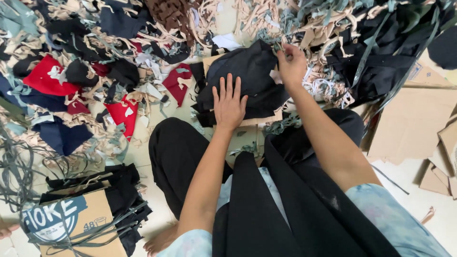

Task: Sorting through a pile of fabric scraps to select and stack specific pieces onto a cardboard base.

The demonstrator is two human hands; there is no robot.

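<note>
Black cloth stack: on floor before knees. Left hand flat atop, grip released. Right hand pinching its far corner. Risk: top piece slipping into surrounding scrap heap, likely if tugged.

You have a stack of black fabric pieces lying just beyond your knees, at the near edge of the scrap heap. The dark, matte cloth is rumpled and flattened, and it rests on a tan cardboard sheet whose edges peek out at its far left corner and near side.
</note>
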